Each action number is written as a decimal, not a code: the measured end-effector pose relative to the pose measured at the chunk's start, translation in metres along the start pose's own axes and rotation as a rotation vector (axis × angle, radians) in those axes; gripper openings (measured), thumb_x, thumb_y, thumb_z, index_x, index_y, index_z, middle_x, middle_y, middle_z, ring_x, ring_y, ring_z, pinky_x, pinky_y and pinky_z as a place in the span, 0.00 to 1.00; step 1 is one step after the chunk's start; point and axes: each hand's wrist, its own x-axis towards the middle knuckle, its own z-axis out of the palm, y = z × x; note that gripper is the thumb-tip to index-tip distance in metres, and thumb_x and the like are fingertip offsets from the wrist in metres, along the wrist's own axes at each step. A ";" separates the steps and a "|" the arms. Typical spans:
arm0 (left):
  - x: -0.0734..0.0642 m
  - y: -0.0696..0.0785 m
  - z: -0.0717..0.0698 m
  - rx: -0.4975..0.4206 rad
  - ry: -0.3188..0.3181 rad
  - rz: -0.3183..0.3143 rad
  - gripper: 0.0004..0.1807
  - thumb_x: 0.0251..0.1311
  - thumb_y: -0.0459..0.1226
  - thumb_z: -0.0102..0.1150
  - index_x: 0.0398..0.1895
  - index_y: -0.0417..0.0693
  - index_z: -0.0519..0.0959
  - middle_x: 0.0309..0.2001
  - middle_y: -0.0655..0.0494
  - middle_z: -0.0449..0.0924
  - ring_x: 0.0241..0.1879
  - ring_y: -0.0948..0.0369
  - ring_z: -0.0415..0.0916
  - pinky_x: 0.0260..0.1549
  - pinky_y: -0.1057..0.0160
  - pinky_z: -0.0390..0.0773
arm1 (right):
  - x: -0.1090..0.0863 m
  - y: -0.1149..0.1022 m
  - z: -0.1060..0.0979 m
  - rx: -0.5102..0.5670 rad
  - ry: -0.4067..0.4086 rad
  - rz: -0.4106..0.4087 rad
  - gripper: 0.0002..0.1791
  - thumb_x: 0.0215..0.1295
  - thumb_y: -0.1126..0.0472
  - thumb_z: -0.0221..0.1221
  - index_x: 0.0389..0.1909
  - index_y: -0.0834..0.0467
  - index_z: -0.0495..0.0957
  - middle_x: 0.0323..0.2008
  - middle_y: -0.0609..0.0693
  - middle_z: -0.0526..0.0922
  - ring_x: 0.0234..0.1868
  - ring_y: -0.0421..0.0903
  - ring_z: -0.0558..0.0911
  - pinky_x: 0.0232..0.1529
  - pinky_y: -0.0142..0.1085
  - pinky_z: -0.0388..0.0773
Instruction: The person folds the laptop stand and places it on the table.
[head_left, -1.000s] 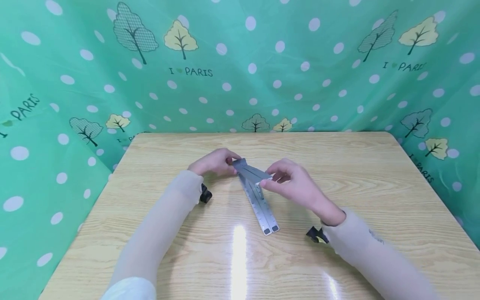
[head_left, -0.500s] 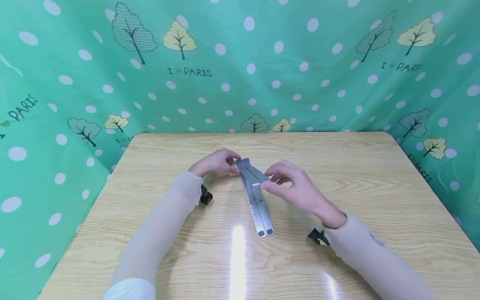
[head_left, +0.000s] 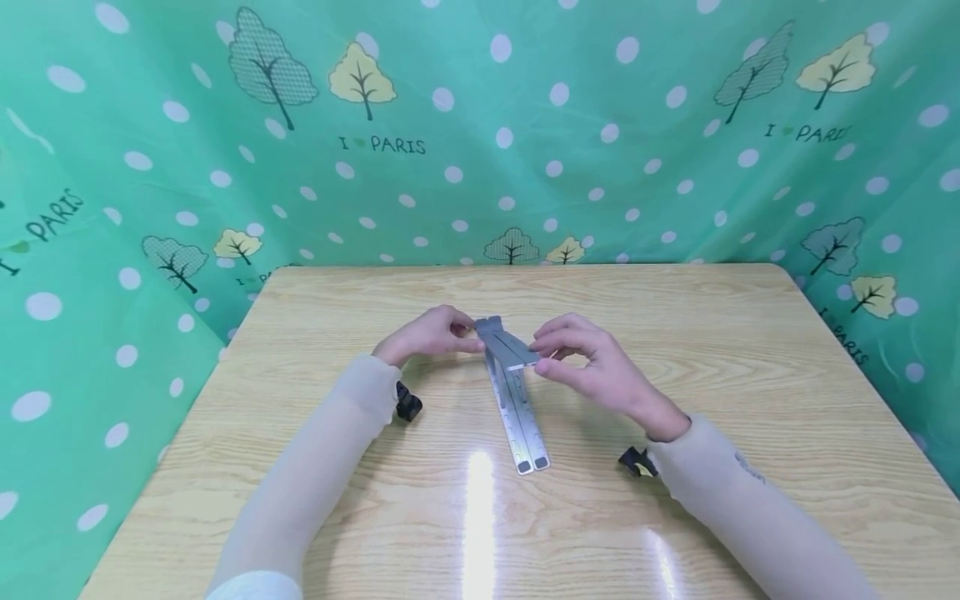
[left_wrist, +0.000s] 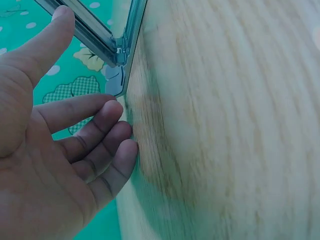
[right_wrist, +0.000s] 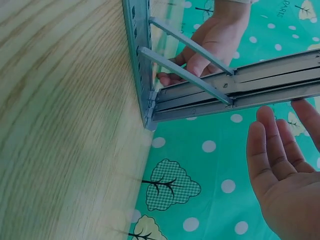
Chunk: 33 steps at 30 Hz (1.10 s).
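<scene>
A grey metal folding laptop stand [head_left: 517, 417] lies with its base on the table, the free end pointing toward me. Its upper arm [head_left: 506, 348] tilts up from the hinge at the far end, propped by two thin struts [right_wrist: 182, 72]. My left hand [head_left: 431, 331] is at the hinge end. In the left wrist view its thumb lies against the upper arm, an index fingertip touches the hinge end, and the other fingers are loosely bent. My right hand [head_left: 596, 367] touches the raised end's right edge with index finger and thumb; its fingers look nearly straight in the right wrist view.
The wooden table [head_left: 337, 517] has a bright light reflection in front of the stand. A green dotted cloth [head_left: 480, 125] with printed trees hangs behind and beside it. Black wrist cameras [head_left: 408, 402] sit beneath both forearms, close to the tabletop.
The base's near end has swung slightly left, and the raised arm has turned more toward me. My left hand has dropped a little; my right hand stays by the raised end.
</scene>
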 end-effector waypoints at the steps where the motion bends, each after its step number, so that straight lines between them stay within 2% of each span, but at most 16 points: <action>1: 0.001 0.000 0.000 -0.006 -0.002 -0.003 0.37 0.54 0.51 0.67 0.62 0.37 0.71 0.30 0.54 0.72 0.26 0.61 0.64 0.27 0.65 0.68 | 0.000 0.006 0.001 0.001 0.000 -0.007 0.12 0.60 0.63 0.65 0.44 0.61 0.82 0.48 0.55 0.77 0.41 0.45 0.79 0.43 0.38 0.79; 4: 0.003 0.000 -0.001 -0.015 -0.015 -0.010 0.38 0.53 0.51 0.67 0.62 0.39 0.71 0.38 0.54 0.77 0.35 0.60 0.71 0.37 0.63 0.74 | -0.001 0.015 0.003 -0.002 0.005 -0.001 0.12 0.59 0.61 0.65 0.44 0.57 0.83 0.48 0.50 0.77 0.41 0.44 0.79 0.44 0.39 0.79; 7: 0.007 0.001 -0.002 -0.022 -0.039 0.001 0.38 0.52 0.51 0.68 0.63 0.41 0.71 0.44 0.54 0.79 0.43 0.58 0.74 0.45 0.60 0.76 | -0.001 0.004 0.005 0.000 0.010 0.006 0.11 0.58 0.64 0.66 0.43 0.60 0.83 0.48 0.53 0.77 0.41 0.46 0.79 0.44 0.43 0.79; 12: 0.013 0.005 -0.005 -0.024 -0.098 0.016 0.37 0.53 0.51 0.68 0.64 0.45 0.71 0.41 0.54 0.80 0.40 0.58 0.75 0.42 0.60 0.75 | -0.001 -0.025 0.009 -0.001 0.023 -0.004 0.11 0.54 0.71 0.66 0.39 0.69 0.81 0.45 0.60 0.77 0.41 0.55 0.78 0.43 0.53 0.78; 16: 0.018 0.009 -0.007 -0.024 -0.141 0.014 0.38 0.53 0.52 0.67 0.66 0.48 0.70 0.40 0.54 0.80 0.39 0.58 0.74 0.41 0.61 0.74 | -0.001 -0.031 0.009 -0.011 0.032 0.008 0.10 0.53 0.72 0.66 0.38 0.69 0.81 0.44 0.62 0.78 0.42 0.56 0.77 0.43 0.53 0.77; 21: 0.022 0.012 -0.007 -0.030 -0.162 0.006 0.39 0.51 0.54 0.68 0.66 0.50 0.70 0.41 0.54 0.80 0.41 0.58 0.73 0.43 0.59 0.73 | -0.002 -0.021 0.010 -0.007 0.046 0.002 0.10 0.53 0.71 0.66 0.37 0.68 0.81 0.44 0.63 0.78 0.42 0.55 0.78 0.43 0.53 0.78; 27: 0.023 0.012 -0.006 -0.029 -0.161 -0.007 0.40 0.51 0.55 0.68 0.66 0.52 0.69 0.42 0.56 0.80 0.43 0.58 0.74 0.46 0.58 0.72 | -0.003 0.004 0.011 -0.008 0.048 0.009 0.11 0.55 0.65 0.68 0.39 0.62 0.83 0.45 0.54 0.78 0.43 0.47 0.78 0.44 0.47 0.79; 33: 0.022 0.012 -0.005 -0.029 -0.160 0.006 0.40 0.52 0.55 0.67 0.67 0.51 0.69 0.42 0.55 0.80 0.42 0.58 0.74 0.45 0.58 0.73 | -0.005 0.009 0.009 0.000 0.044 0.009 0.11 0.56 0.60 0.68 0.39 0.60 0.83 0.45 0.52 0.78 0.41 0.44 0.79 0.44 0.43 0.80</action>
